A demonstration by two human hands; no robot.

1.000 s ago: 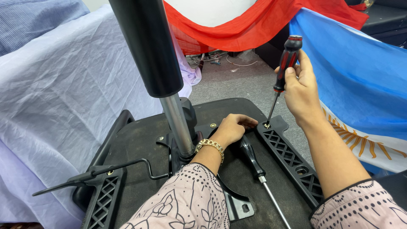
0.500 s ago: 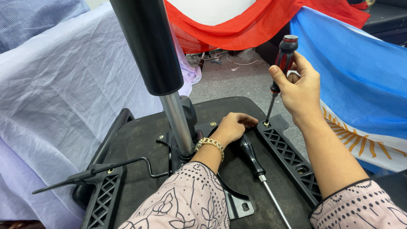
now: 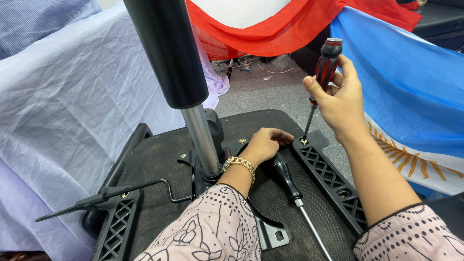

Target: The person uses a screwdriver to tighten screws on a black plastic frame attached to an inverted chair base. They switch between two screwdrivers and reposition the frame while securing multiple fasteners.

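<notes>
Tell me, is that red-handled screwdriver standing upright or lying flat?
Nearly upright: the right hand grips the red-handled screwdriver, its tip down in a hole of the black bracket.

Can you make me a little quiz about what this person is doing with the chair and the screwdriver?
1. True or false: the right hand holds the red and black screwdriver upright.
2. Where does its tip rest? A) on the silver pole B) at a hole in the right black bracket C) on the blue cloth
3. What lies on the seat beside the left hand?

Key:
1. True.
2. B, the right bracket.
3. A second, black-handled screwdriver, apart from the silver pole.
</notes>
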